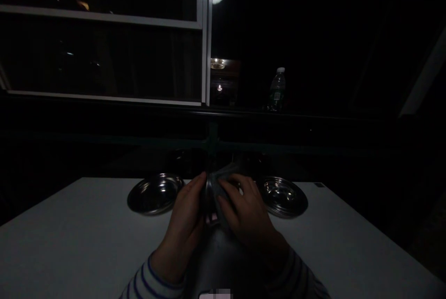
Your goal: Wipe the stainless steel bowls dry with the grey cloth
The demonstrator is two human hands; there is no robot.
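Note:
My left hand is closed around a dark, shiny metal piece, which is upright and seen almost edge-on. Dim light and my fingers hide most of its shape, so I cannot tell its kind. A thin grey cloth is pinched in my right hand and lies against the metal's right side. Both hands are close together above the table's middle. Beyond my left hand is a shallow steel dish. Several stacked steel dishes are beside my right hand.
A white table spreads below my hands, its far edge just behind the dishes. A small dark patch marks its far right corner. Past the table, a plastic bottle stands on the sill by a white window frame.

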